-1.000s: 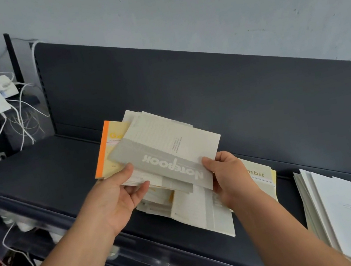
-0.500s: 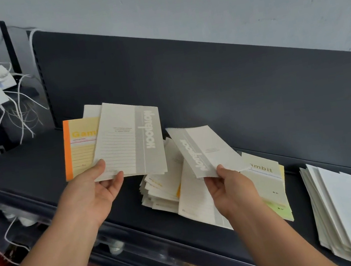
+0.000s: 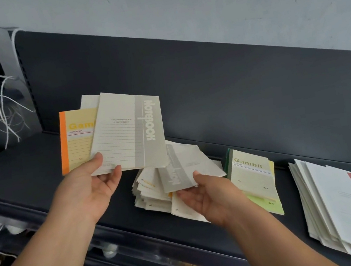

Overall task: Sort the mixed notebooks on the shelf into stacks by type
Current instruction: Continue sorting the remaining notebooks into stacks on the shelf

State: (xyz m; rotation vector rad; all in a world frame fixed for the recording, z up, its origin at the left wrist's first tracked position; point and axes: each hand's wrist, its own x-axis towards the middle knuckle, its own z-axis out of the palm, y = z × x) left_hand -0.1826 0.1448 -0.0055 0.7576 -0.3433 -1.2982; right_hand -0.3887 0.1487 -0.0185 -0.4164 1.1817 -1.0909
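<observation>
Dark shelf (image 3: 26, 170), mid-sort: left hand (image 3: 87, 192) pinching a loose fan of grey and orange notebooks (image 3: 121, 132), right hand (image 3: 210, 196) pinching one grey notebook (image 3: 184, 166) over the mixed pile (image 3: 152, 194); risk: fan slipping, remixing types.

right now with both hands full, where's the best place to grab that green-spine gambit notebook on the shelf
Take the Gambit notebook by its right long edge, coming from the right. It lies flat on top of a small stack, and that edge looks free. The right hand with its grey notebook crowds the green spine side, and the messy pile lies beyond.
</observation>
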